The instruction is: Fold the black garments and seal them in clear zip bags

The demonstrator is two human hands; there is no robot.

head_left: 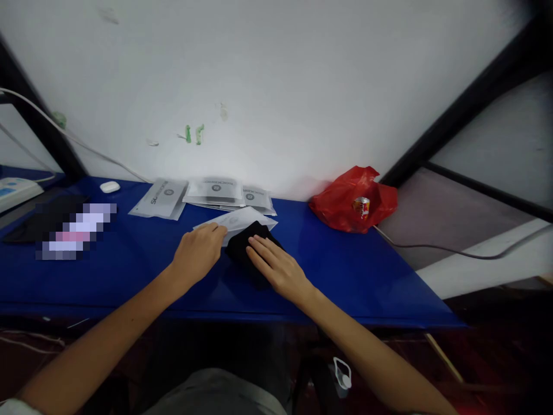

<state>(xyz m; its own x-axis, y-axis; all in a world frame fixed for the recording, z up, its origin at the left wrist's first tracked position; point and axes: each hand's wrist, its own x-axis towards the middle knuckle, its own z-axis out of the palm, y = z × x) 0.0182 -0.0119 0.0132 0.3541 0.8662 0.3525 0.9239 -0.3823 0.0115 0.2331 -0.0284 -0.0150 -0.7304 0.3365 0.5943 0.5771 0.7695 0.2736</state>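
Observation:
My left hand (199, 252) pinches the near left edge of a frosted plastic bag (244, 217) with a faint round print on it. My right hand (281, 269) holds a folded black cloth (242, 246) close beside the bag's mouth. Its fingers lie together across the top of the cloth, and the thumb is hidden. The cloth overlaps the bag's near right part; whether any of it is inside I cannot tell. Behind them, near the wall, lie several similar bags with dark contents and printed lettering, among them a left one (162, 197) and a middle one (215, 191).
A red plastic bag (341, 199) stands at the right by the wall, with a cable running beside it. On the left of the blue table (142, 271) are a small white case (109, 187), a blurred-out phone-like object (80, 230) and a white device (19, 191).

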